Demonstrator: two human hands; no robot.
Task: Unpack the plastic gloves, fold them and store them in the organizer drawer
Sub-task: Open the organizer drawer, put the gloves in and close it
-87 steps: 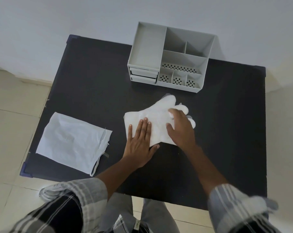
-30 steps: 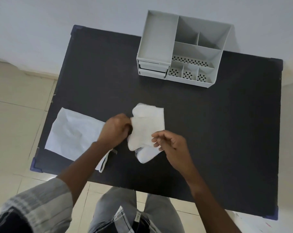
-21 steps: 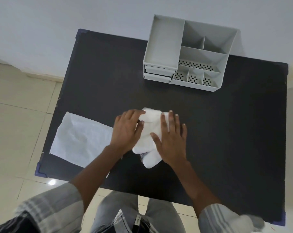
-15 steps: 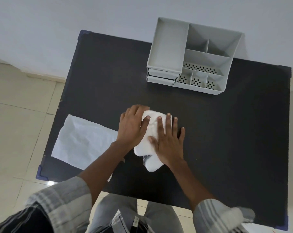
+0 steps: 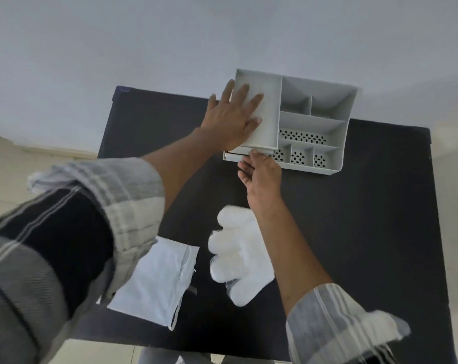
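Compared with half a second ago, we see that both hands have left the gloves (image 5: pixel 239 254) and moved to the organizer (image 5: pixel 312 119) at the far edge of the desk (image 5: pixel 367 232). The left hand (image 5: pixel 232 116) lies flat on the organizer's left tray, fingers spread. The right hand (image 5: pixel 262 172) reaches the drawer (image 5: pixel 235 155) front below that tray; its fingers curl against the front, though we cannot tell whether they pinch it. The drawer stands slightly out from the body. The gloves lie free near the desk's middle, toward the near edge: a white, translucent folded bundle with rounded finger lobes on its left side. We count one bundle, one organizer, and one flat white wrapper (image 5: pixel 157 282) near the near-left corner, partly hidden by the left sleeve (image 5: pixel 65 232).
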